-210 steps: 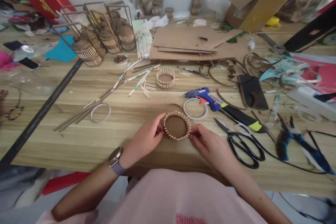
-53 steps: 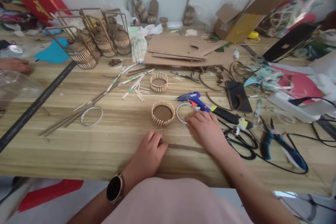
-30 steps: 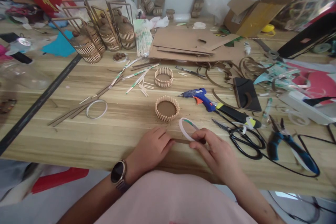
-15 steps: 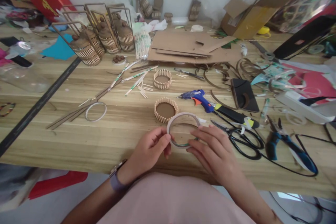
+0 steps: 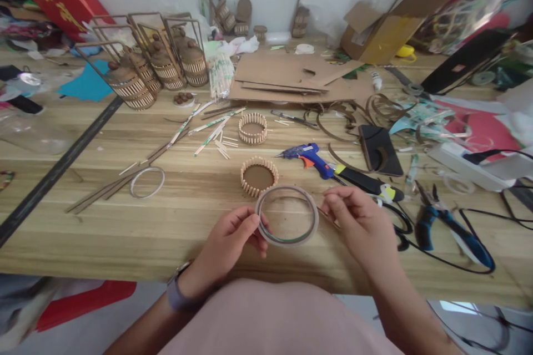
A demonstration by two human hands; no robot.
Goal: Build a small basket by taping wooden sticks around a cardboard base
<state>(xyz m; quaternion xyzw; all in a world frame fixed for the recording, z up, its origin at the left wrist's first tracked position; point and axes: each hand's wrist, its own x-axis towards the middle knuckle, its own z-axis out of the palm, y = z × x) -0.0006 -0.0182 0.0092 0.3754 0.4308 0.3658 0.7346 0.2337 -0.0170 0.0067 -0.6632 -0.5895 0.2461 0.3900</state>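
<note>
My left hand (image 5: 231,241) pinches the left edge of a narrow roll of tape (image 5: 313,233), a whitish ring with green on its inside, held tilted above the table. To its right, my right hand (image 5: 360,227) is closed, fingertips together on a thin brown strip (image 5: 330,218) that shows only in part. Just beyond the roll stands a round brown-bottomed basket (image 5: 259,176) walled with short wooden sticks. A similar smaller basket (image 5: 252,128) sits behind it.
A blue glue gun (image 5: 306,156), a black-and-yellow cutter (image 5: 366,182), scissors (image 5: 402,219) and pliers (image 5: 447,222) lie to the right. A white ring (image 5: 147,182) and brown strips (image 5: 104,186) are on the left. Cardboard sheets (image 5: 283,75) and lantern-like baskets (image 5: 133,89) stand farther back.
My right hand has left the tape roll and moved right, its fingers now closed on the strip. The roll stays in my left hand, slightly lower and more tilted.
</note>
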